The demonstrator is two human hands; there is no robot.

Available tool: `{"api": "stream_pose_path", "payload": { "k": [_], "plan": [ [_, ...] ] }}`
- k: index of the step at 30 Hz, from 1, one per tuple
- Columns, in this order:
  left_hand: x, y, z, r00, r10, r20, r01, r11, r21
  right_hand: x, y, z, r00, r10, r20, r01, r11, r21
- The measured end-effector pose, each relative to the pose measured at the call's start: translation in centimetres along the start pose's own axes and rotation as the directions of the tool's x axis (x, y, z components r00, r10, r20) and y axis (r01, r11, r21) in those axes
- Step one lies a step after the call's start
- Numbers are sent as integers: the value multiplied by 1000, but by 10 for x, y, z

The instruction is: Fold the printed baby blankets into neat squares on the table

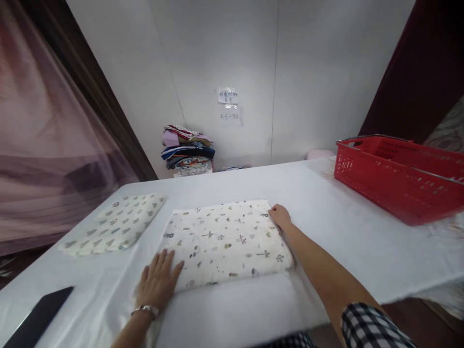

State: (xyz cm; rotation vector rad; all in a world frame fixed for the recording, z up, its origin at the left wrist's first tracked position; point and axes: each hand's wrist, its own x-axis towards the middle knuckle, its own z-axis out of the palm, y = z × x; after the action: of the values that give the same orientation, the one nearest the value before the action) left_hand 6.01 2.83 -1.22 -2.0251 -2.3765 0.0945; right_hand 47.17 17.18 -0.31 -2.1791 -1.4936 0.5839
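A folded cream cloth with small prints (226, 241) lies flat on the white table (344, 227) in front of me. My left hand (158, 280) rests flat on its near left corner, fingers stretched out and open. My right hand (280, 216) is at the cloth's far right corner, fingers curled on the edge. A second folded printed cloth (114, 223) lies to the left, apart from both hands.
A red plastic basket (395, 176) stands at the right side of the table. A stack of folded clothes (186, 152) sits against the back wall. A dark flat object (38, 316) lies at the near left corner. A curtain hangs on the left.
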Motion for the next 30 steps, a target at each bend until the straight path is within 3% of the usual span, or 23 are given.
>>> {"api": "stream_pose_path", "payload": {
  "k": [7, 12, 20, 25, 30],
  "plan": [
    [1, 1, 1, 999, -34, -15, 34, 999, -15, 9, 0, -7, 994, -92, 63, 93, 996, -18],
    [1, 0, 4, 999, -31, -33, 31, 999, -13, 7, -13, -11, 980, -180, 90, 187, 980, -68],
    [3, -2, 4, 999, -31, -8, 32, 998, 49, -28, -38, 18, 939, -334, 80, 343, 926, -160],
    [5, -10, 14, 1000, 25, -16, -23, 994, 110, -24, -36, 20, 950, -307, 54, 311, 943, -117],
    [5, -8, 13, 1000, -4, -28, 6, 997, 73, 2, -17, 1, 989, -148, 27, 149, 989, -28]
  ]
}}
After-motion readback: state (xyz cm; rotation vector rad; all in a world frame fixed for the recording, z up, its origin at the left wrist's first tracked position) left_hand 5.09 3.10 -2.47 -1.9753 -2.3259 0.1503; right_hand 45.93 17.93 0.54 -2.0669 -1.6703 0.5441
